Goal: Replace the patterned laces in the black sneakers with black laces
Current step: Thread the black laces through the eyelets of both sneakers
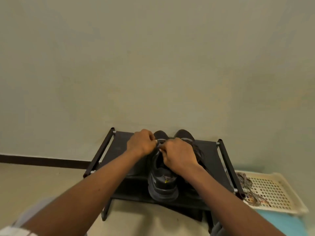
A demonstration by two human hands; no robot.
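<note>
Lace [160,144] between left hand [142,142], right hand [179,154]

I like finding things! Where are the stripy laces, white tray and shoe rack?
stripy laces [246,183]: head view, coiled part.
white tray [274,191]: head view, holey floor.
shoe rack [100,150]: head view, left side bar.

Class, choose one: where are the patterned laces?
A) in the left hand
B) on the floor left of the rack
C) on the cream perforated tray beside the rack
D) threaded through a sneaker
C: the patterned laces lie on the cream tray right of the shoe rack, while the left hand and right hand pinch a lace at the sneaker.
</note>
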